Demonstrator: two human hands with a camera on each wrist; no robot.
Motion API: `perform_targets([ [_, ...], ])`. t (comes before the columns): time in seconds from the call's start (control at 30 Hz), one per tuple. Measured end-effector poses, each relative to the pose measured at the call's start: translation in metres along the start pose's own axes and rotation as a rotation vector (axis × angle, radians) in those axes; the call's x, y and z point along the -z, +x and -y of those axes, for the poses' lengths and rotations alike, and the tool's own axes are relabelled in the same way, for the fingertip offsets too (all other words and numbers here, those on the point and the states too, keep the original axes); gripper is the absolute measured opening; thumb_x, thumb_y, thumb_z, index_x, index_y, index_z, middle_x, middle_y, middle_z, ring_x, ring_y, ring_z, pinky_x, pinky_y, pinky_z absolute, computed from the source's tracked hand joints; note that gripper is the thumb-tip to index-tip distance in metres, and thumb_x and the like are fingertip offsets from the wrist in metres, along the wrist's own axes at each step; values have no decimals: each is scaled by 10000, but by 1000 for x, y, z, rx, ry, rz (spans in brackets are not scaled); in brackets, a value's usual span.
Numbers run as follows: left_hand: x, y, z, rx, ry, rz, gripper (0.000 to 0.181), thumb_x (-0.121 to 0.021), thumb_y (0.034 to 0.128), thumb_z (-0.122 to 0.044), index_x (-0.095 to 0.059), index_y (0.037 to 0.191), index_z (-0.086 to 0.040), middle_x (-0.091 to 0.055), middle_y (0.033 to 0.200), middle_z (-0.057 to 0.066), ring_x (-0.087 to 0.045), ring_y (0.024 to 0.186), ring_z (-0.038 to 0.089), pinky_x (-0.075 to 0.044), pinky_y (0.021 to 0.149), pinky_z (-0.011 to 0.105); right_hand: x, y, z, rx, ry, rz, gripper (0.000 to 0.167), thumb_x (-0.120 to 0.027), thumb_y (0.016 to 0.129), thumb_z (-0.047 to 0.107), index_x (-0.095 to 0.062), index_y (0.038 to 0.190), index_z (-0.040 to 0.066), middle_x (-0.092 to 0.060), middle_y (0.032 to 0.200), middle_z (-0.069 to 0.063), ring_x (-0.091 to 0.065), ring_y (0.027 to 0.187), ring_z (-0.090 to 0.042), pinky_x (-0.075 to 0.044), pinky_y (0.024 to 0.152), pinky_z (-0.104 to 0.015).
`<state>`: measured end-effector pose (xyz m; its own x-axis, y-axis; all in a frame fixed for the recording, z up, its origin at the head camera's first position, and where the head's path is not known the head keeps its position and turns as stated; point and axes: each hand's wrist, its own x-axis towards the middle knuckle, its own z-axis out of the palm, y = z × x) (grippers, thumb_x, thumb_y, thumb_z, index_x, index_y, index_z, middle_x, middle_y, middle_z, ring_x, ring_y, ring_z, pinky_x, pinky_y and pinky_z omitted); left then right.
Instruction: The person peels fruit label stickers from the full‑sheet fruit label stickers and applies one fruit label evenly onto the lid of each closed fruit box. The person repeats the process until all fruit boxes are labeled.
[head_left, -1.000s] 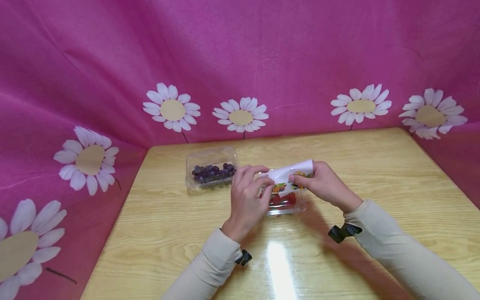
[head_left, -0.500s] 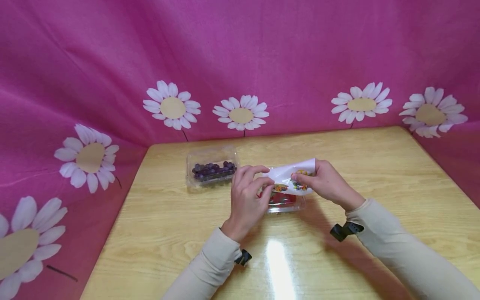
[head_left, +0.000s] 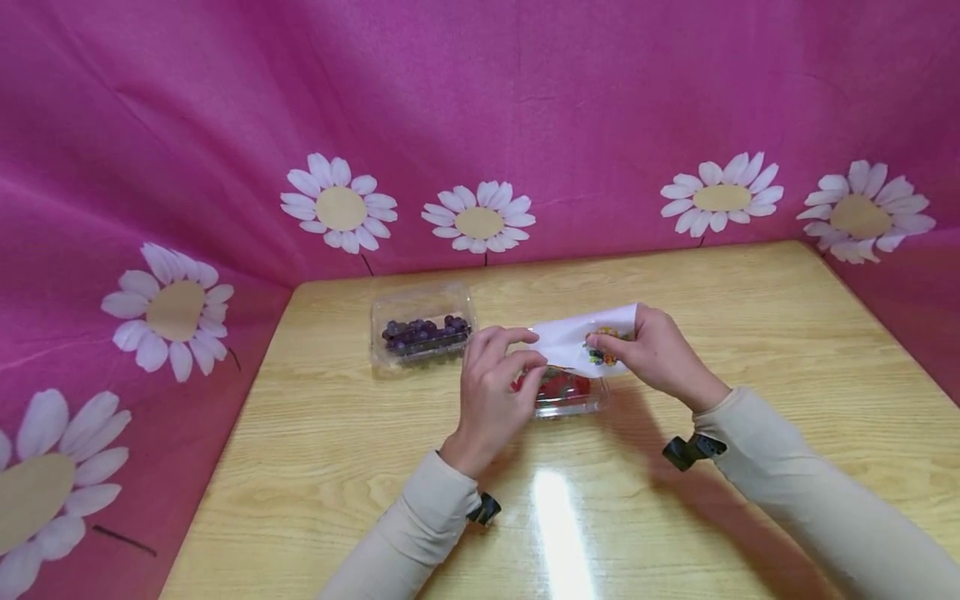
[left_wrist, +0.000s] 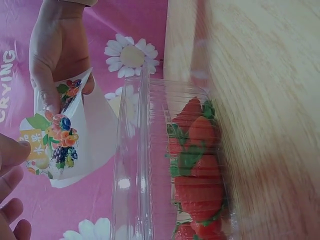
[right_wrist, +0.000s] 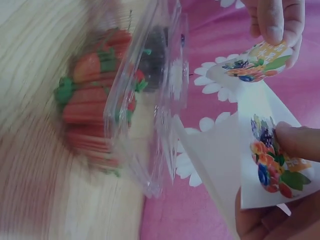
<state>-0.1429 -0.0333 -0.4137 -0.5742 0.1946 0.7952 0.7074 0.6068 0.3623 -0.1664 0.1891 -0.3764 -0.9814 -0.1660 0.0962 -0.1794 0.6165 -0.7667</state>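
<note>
One white sheet (head_left: 562,337) up over the strawberry box (head_left: 573,408), long axis running left to right, right end slanting up in the head view, and the right hand (head_left: 667,354) has it clamped there! The left hand (head_left: 498,387) pinches one fruit sticker (right_wrist: 257,62), a second sticker (right_wrist: 267,165) sits partly under the right thumb, and two clear boxes show, the grape box (head_left: 420,360) off left.

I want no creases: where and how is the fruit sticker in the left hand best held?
Probably by the outer rim of the fruit sticker, pinched lightly from the side of the left hand: that edge stands free of the backing sheet, while the opposite edge meets or overlaps it.
</note>
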Motion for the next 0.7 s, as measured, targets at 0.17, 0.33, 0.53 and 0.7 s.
perform_targets([
  [0.17,0,-1,1,3,-4,9,49,-762,834,-114,-769,788,-97,-728,1063,24,-574,1066,220,-443,1007,377,0,1,-2,65,-37,-69,197,-758,864,126,-743,975,-37,-695,898,-229,-554,629,-90,-490,529,-221],
  [0.33,3,0,2,19,-1,13,45,-751,845,-117,-779,818,-95,-728,1070,30,-579,1075,224,-452,1006,384,6,4,-3,74,-54,-109,235,-748,877,127,-737,1039,-43,-703,959,-267,-551,623,-81,-458,504,-208],
  [0.53,6,1,4,39,-13,1,54,-755,821,-64,-782,840,-108,-730,1063,36,-575,1068,230,-448,1002,391,14,6,-9,10,3,-54,325,-725,908,197,-703,1137,-33,-688,1065,-279,-613,725,-58,-499,561,-204],
  [0.7,9,5,8,69,-29,25,36,-761,830,-73,-778,821,-103,-728,1058,36,-568,1065,233,-442,1009,398,24,5,-18,-56,16,4,384,-706,924,266,-680,1171,-27,-711,1071,-243,-624,760,-22,-533,646,-212],
])
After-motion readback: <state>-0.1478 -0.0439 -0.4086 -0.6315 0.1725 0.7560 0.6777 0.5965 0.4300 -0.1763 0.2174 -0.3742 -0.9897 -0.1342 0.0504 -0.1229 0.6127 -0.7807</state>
